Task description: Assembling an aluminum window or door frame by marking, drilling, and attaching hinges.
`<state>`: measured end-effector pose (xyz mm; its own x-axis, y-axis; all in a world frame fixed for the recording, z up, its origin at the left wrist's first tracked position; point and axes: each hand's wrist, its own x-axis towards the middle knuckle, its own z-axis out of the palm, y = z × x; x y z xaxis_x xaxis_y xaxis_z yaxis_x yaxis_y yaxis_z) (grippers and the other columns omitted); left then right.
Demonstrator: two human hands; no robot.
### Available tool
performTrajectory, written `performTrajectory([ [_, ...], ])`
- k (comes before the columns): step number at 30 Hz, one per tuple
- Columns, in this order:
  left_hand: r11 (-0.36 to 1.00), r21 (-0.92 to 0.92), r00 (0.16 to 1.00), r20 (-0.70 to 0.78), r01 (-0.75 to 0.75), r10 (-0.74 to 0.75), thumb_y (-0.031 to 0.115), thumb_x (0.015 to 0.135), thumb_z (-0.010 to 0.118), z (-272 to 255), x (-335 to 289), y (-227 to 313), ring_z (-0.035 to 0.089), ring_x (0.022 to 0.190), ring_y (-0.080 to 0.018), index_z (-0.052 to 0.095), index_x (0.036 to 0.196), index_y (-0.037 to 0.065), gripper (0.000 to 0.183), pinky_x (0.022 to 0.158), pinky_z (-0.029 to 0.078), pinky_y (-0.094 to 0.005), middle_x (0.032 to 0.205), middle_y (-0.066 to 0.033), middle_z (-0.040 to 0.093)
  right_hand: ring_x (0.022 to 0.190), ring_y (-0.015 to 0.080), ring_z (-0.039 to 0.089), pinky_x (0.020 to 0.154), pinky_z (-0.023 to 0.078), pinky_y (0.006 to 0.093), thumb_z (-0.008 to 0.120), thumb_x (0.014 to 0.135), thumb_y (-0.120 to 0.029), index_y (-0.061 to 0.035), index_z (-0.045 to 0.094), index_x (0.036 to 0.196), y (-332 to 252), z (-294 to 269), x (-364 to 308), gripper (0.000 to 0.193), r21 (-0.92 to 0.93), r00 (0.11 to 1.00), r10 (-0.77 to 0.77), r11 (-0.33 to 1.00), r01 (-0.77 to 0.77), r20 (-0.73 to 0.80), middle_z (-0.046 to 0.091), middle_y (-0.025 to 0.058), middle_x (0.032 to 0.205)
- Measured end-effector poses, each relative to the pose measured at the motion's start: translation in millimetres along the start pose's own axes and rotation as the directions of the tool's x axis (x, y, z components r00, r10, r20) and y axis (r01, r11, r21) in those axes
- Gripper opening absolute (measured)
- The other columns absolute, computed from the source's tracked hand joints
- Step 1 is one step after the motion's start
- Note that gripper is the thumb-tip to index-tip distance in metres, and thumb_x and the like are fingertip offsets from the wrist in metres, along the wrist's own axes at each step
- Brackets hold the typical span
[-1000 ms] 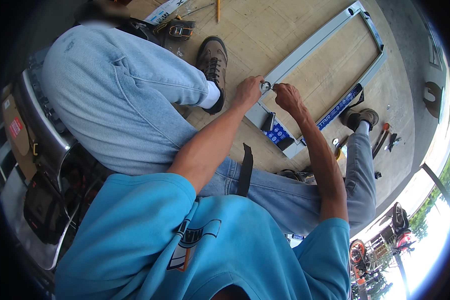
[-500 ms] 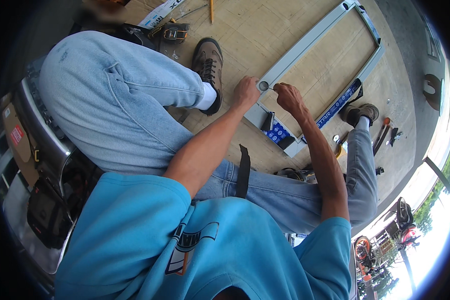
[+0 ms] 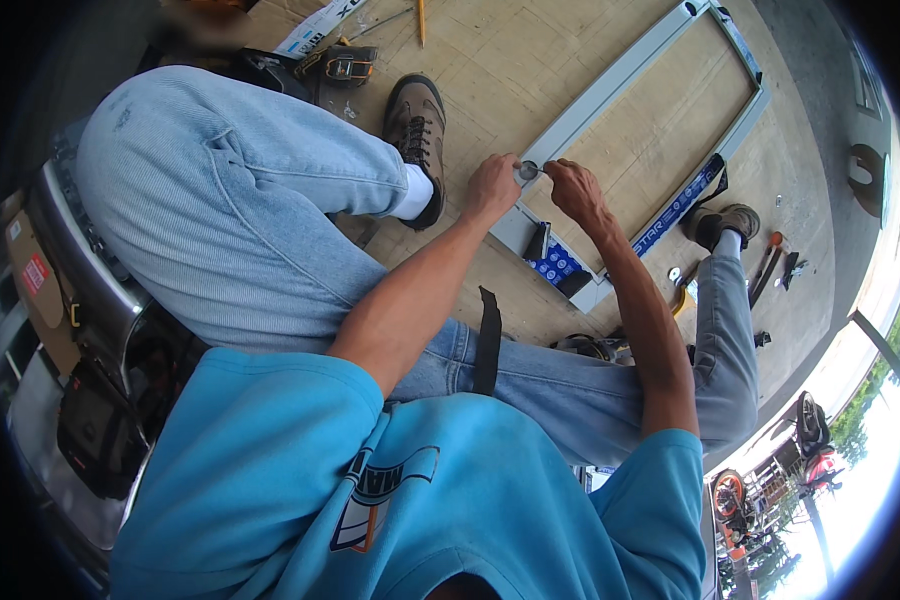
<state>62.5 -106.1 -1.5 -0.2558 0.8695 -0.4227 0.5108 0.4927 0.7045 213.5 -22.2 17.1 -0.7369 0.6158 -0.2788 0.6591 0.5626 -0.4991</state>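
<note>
A grey rectangular metal frame (image 3: 610, 98) lies between my legs, partly covered with blue printed film (image 3: 555, 265). A round grey fitting or hole (image 3: 528, 171) shows near the frame's near left corner. My left hand (image 3: 492, 190) is closed at the frame's outer edge, fingertips against the round fitting; whether they pinch anything small is hidden. Just right of the fitting, my right hand (image 3: 576, 190) pinches a thin metal piece whose tip reaches the fitting's rim. Its kind is too small to tell. Black corner pieces (image 3: 574, 284) sit on the frame.
The frame rests on a wooden board (image 3: 490, 75). A tape measure (image 3: 350, 66) and a pencil (image 3: 422, 22) lie beyond my left shoe (image 3: 416, 130). Near my right shoe (image 3: 722, 225) are an orange-ended tool (image 3: 767, 262) and small black parts (image 3: 793, 270). A black strap (image 3: 487, 342) crosses my thigh.
My right hand has shifted slightly up and left, closer to the round fitting, still pinching the thin piece. My left hand and the frame have barely moved.
</note>
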Motion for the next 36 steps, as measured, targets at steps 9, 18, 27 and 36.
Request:
performTrajectory([
  [9,0.999,0.042,1.0,-0.009,0.017,-0.016,0.0,0.074,0.055,-2,-3,2,0.059,0.094,-0.0326,0.06,0.097,0.006,0.024,0.078,0.049,-0.0406,0.094,-0.0151,0.061,0.082,0.0343,0.061,0.072,0.048,0.0412,0.047,0.071,0.004,-0.0012,0.062,0.088,-1,-2,-1,0.024,-0.03,0.998,0.005,1.0,-0.003,0.064,0.062,0.017,0.081],
  [18,0.997,0.069,0.999,-0.011,-0.043,0.044,0.002,0.075,0.056,-2,-3,4,0.059,0.096,-0.0315,0.066,0.096,0.006,0.024,0.082,0.048,-0.0392,0.096,-0.0155,0.062,0.078,0.0375,0.061,0.07,0.047,0.0429,0.047,0.07,0.003,0.0002,0.063,0.088,-2,-1,0,0.024,0.013,0.983,0.099,0.995,-0.102,0.156,0.062,0.0207,0.083],
  [27,0.994,0.081,0.996,-0.02,-0.08,0.082,0.003,0.075,0.055,2,-8,15,0.057,0.097,-0.0333,0.066,0.09,0.001,0.018,0.083,0.048,-0.0391,0.099,-0.0174,0.059,0.079,0.0372,0.062,0.072,0.049,0.0428,0.048,0.07,0.002,-0.0007,0.064,0.087,5,0,-3,0.023,0.029,0.982,0.113,0.993,-0.118,0.152,0.063,0.022,0.08],
  [36,0.992,0.124,0.995,-0.096,0.002,0.01,0.009,0.071,0.061,20,-9,22,0.055,0.101,-0.0333,0.065,0.087,0.001,0.019,0.087,0.046,-0.0406,0.1,-0.0177,0.059,0.083,0.0369,0.061,0.075,0.048,0.0422,0.048,0.071,0.002,0.0001,0.064,0.089,7,5,-10,0.025,0.103,0.992,0.076,0.991,-0.086,0.097,0.063,0.0221,0.084],
])
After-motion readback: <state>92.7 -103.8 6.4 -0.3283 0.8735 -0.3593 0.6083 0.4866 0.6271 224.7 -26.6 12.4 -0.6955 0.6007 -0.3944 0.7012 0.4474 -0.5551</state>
